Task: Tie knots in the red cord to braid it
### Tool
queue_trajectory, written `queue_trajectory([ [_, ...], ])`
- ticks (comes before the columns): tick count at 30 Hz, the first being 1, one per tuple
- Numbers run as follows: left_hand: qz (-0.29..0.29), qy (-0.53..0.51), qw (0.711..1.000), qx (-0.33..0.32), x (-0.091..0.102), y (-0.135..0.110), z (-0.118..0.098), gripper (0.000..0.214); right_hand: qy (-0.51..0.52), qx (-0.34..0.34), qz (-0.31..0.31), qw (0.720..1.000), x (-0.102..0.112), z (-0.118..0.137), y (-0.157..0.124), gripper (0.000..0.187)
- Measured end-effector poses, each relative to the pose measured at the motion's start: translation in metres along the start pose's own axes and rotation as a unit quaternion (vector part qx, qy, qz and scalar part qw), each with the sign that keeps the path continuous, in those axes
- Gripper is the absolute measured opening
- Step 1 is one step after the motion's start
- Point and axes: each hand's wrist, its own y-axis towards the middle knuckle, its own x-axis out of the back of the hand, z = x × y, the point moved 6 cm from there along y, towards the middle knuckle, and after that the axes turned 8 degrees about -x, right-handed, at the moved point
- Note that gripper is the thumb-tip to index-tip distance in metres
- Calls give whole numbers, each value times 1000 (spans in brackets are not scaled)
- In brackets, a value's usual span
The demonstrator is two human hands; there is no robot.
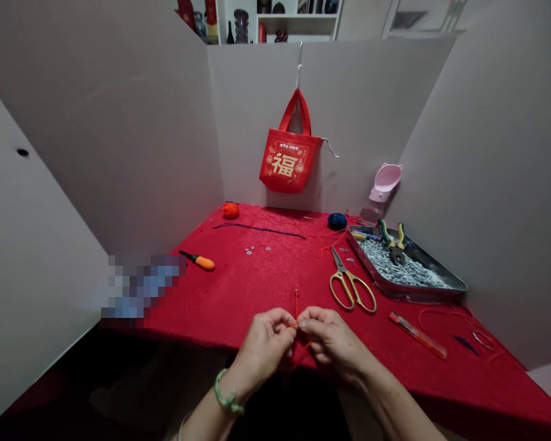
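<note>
My left hand [267, 340] and my right hand [331, 335] meet close together near the front edge of the red-covered table. Both are closed, fingertips pinching a thin red cord [296, 308] between them. The cord runs up from my fingers to a small point fixed on the cloth, which looks like a nail or pin. A loose red strand also hangs below, by my right fingers. Any knot at the fingertips is too small to make out. Gold-handled scissors [350, 286] lie partly open, beyond and to the right of my right hand.
At right, a metal tray [441, 293] holds many nails or screws and pliers [397, 245]. A red-capped clear tube [417, 335] lies nearer. Orange yarn [230, 211], blue yarn [337, 221], a dark braided cord [259, 229], washers [249, 252] and an orange-handled tool [205, 263] lie around.
</note>
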Motion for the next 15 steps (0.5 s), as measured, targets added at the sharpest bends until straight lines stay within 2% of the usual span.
queue_trajectory([
  [2,-15,95,993,-62,2,-4,-8,14,13,-5,-2,1000,0,0,0,23],
  [4,-23,220,967,-125,1,-9,-17,20,29,-5,-2,1000,-1,-1,-1,23],
  [6,-16,353,922,-155,-5,-15,-22,27,40,-2,-5,999,-1,-1,-2,26],
  [8,-8,467,870,-157,-11,-20,-23,33,39,3,-15,999,0,-1,-2,29],
  [10,-6,542,826,-155,-16,-23,-23,36,36,4,-30,999,1,-2,-1,32],
  [11,-5,562,813,-153,-17,-25,-23,37,35,3,-35,999,1,-2,-1,33],
  [13,-3,573,808,-137,-16,-29,-22,38,37,0,-41,998,2,-3,-1,35],
  [15,8,555,825,-108,-11,-36,-21,37,40,-1,-39,998,4,-3,-1,37],
])
